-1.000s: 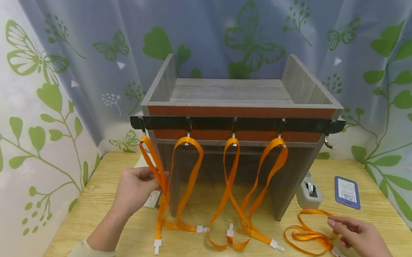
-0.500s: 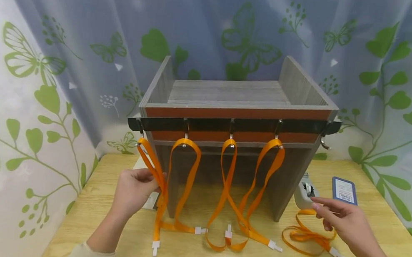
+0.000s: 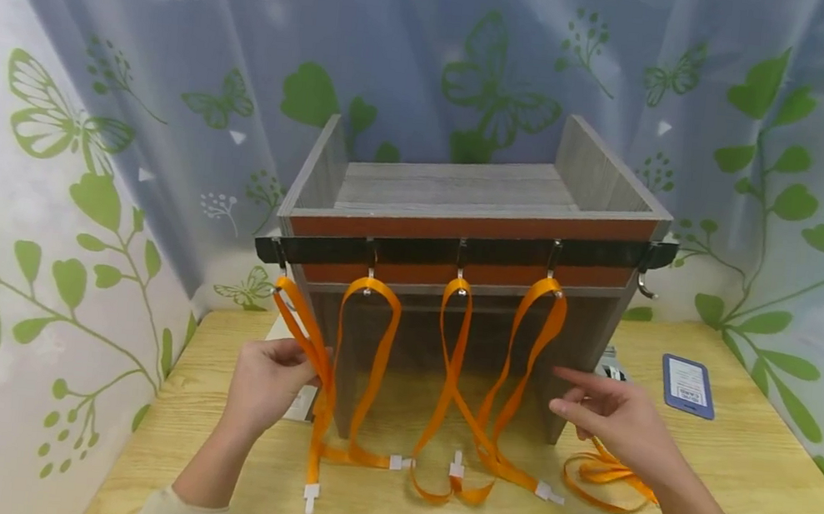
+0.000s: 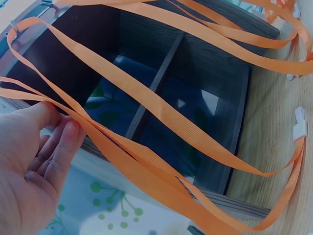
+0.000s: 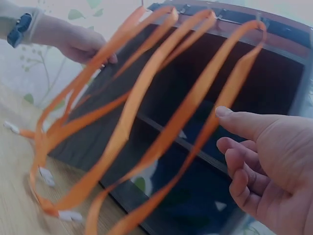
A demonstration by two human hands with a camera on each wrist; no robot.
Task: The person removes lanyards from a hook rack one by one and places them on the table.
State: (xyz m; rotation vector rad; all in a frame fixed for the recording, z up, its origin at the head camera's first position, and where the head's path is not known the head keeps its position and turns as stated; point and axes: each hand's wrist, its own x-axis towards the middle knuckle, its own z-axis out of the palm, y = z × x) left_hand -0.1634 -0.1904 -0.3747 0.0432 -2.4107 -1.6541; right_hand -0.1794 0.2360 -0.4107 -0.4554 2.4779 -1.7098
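Okay so your left hand (image 3: 267,380) had the leftmost orange lanyard (image 3: 305,321) pinched between thumb and fingers, by the left side of the grey shelf (image 3: 457,186). That one hung off the black rail (image 3: 413,245) across the shelf's front. Your right hand (image 3: 624,422) held nothing, thumb and index stuck out, other fingers loosely bent, in front of the shelf's right panel. Three more lanyards (image 3: 382,354) hung along the shelf's front. A loose lanyard (image 3: 604,473) lay right of the shelf, partly hidden by your right hand, and a blue card holder (image 3: 688,387) sat further right of it.
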